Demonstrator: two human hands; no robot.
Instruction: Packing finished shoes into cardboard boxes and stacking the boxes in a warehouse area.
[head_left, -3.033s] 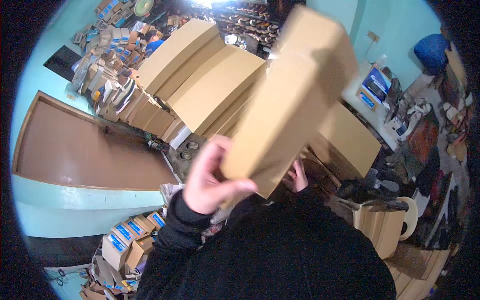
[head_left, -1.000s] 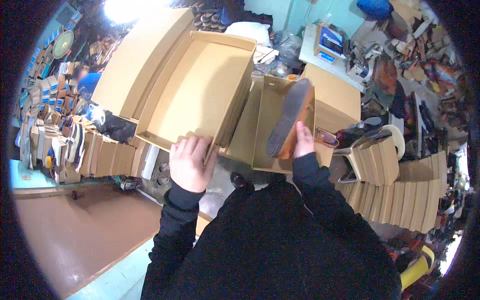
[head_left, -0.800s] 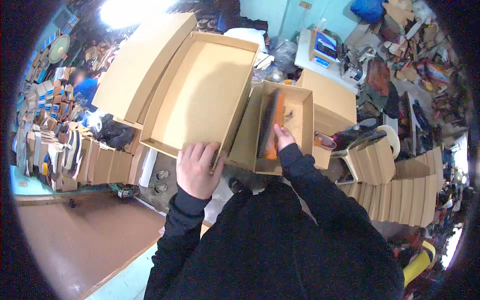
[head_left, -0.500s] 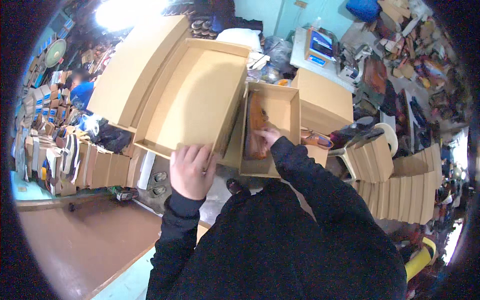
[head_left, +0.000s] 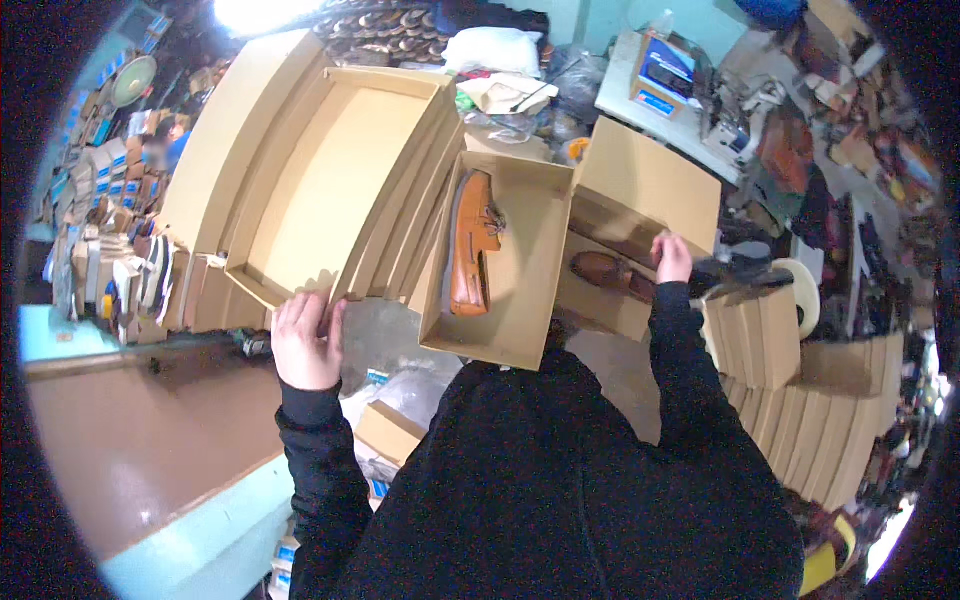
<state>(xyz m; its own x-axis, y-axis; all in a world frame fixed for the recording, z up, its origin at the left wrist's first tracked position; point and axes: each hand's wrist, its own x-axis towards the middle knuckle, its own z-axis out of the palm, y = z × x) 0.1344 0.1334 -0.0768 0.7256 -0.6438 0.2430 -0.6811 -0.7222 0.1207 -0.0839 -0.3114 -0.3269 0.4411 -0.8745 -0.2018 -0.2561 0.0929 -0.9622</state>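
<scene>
An open cardboard shoe box (head_left: 513,258) stands in the middle, with a tan lace-up leather shoe (head_left: 468,245) on its side along the box's left wall. My left hand (head_left: 308,340) curls its fingers over the near corner of a large shallow cardboard tray (head_left: 325,180). Off to the right, my right hand (head_left: 673,260) has its fingers drawn together, close to the end of a second brown shoe (head_left: 603,270). That shoe lies in shadow on cardboard. Whatever the right fingertips hold, if anything, is too small to make out.
Further cardboard trays (head_left: 235,130) are stacked beside the large one. A raised cardboard box (head_left: 650,180) stands behind the second shoe. Folded cardboard (head_left: 800,430) rises at the right. A brown tabletop (head_left: 170,440) lies at the left, and a white table (head_left: 625,85) stands at the back.
My right hand has let go of the shoe in the box and moved right, towards the second shoe. My left hand stays on the tray's corner. The view has shifted.
</scene>
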